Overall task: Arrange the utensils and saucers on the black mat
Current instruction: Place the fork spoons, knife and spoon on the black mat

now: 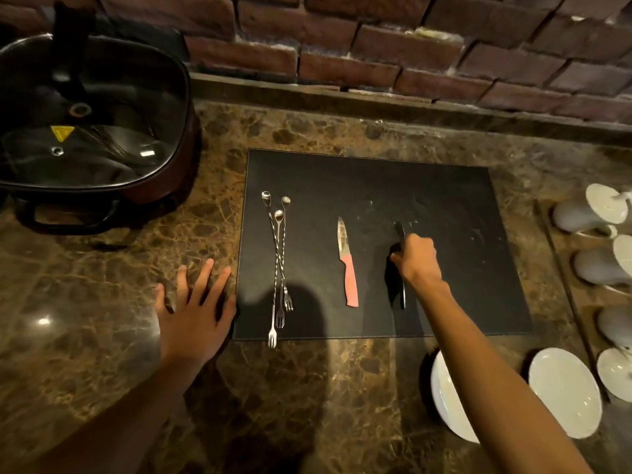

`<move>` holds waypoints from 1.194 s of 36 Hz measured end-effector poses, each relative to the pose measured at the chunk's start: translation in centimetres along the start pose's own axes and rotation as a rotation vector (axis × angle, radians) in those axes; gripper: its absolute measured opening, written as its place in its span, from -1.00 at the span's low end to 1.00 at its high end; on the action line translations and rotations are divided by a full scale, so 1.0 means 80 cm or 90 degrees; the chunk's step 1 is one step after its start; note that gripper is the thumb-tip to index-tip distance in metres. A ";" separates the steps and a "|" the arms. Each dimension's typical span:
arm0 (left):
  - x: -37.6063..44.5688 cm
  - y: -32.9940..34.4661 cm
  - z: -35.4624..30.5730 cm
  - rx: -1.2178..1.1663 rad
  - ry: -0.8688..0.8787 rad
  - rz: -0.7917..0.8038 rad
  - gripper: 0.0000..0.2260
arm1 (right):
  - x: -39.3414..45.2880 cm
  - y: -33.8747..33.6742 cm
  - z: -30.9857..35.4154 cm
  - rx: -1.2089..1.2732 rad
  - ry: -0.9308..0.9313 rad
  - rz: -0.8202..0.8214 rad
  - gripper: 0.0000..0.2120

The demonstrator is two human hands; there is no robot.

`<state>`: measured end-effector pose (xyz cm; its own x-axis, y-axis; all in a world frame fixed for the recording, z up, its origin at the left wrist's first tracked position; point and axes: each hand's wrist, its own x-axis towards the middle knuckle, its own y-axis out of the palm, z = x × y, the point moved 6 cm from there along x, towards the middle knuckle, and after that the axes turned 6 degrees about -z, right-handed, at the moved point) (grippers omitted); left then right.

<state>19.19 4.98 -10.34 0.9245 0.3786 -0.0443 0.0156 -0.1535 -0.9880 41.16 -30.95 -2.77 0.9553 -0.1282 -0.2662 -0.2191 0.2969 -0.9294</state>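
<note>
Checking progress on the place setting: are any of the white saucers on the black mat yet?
No: both white saucers sit on the brown marble counter near the black mat, which holds only utensils.

My right hand (pixel 415 260) covers the middle of a dark utensil (pixel 399 230) on the mat; I cannot tell its type. My right forearm hides part of 1 saucer (pixel 444 401). White cups (pixel 588 213) are cut off at the right edge. The pot (pixel 92 121) runs past the left edge, its contents unclear.
</note>
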 end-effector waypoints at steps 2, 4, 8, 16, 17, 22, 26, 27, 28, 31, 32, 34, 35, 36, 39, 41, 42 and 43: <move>0.000 -0.001 -0.001 -0.002 0.003 0.002 -0.47 | 0.010 0.001 0.005 -0.022 -0.006 -0.009 -0.83; 0.001 -0.002 -0.002 0.003 0.005 0.008 -0.47 | 0.016 0.002 0.009 -0.027 -0.021 -0.023 -0.83; 0.001 -0.004 -0.003 0.011 0.006 0.016 -0.47 | 0.021 0.003 0.008 0.013 -0.028 -0.052 -0.85; 0.000 -0.006 -0.004 0.010 0.005 0.016 -0.47 | 0.027 0.001 -0.013 0.090 -0.003 -0.034 -0.73; 0.000 -0.006 -0.004 0.007 0.005 0.013 -0.47 | 0.027 0.001 -0.014 0.091 -0.005 -0.029 -0.73; -0.001 -0.004 -0.002 0.006 -0.001 0.011 -0.47 | 0.022 -0.002 -0.018 0.102 -0.014 -0.014 -0.72; 0.000 0.000 0.001 0.003 0.002 0.006 -0.49 | 0.013 -0.010 -0.028 0.126 -0.005 -0.016 -0.71; 0.000 0.001 0.002 0.005 0.000 0.003 -0.49 | 0.009 -0.013 -0.030 0.127 -0.009 -0.025 -0.72; 0.000 0.002 0.003 0.009 -0.002 -0.002 -0.49 | 0.005 -0.015 -0.033 0.128 -0.015 -0.033 -0.74; -0.002 0.002 0.002 0.019 0.011 -0.027 -0.50 | -0.013 -0.018 -0.045 0.146 -0.023 -0.030 -0.76; -0.003 0.001 0.000 0.023 0.017 -0.035 -0.51 | -0.020 -0.018 -0.049 0.151 -0.023 -0.024 -0.77; -0.005 0.001 -0.001 0.016 0.023 -0.039 -0.51 | -0.037 -0.019 -0.060 0.170 -0.023 -0.013 -0.80; -0.004 0.001 -0.001 0.009 0.022 -0.032 -0.51 | -0.047 -0.020 -0.064 0.179 -0.027 -0.010 -0.82; -0.004 0.002 0.000 0.003 0.016 -0.020 -0.51 | -0.057 -0.021 -0.068 0.183 -0.031 -0.007 -0.83; -0.004 0.004 0.003 -0.009 0.006 0.014 -0.48 | -0.085 -0.022 -0.082 0.184 -0.028 0.007 -0.80; -0.010 0.002 0.002 -0.012 0.013 0.020 -0.48 | -0.101 -0.026 -0.092 0.176 -0.034 0.004 -0.79; -0.014 0.000 0.002 -0.015 0.014 0.020 -0.47 | -0.109 -0.028 -0.097 0.174 -0.037 0.005 -0.78; -0.020 -0.002 0.002 -0.022 0.012 0.020 -0.46 | -0.117 -0.029 -0.103 0.173 -0.039 0.009 -0.77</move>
<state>17.66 4.52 -10.15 0.9318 0.3559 -0.0719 -0.0008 -0.1960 -0.9806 31.08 -38.21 -0.23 0.9646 -0.0665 -0.2552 -0.1798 0.5423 -0.8207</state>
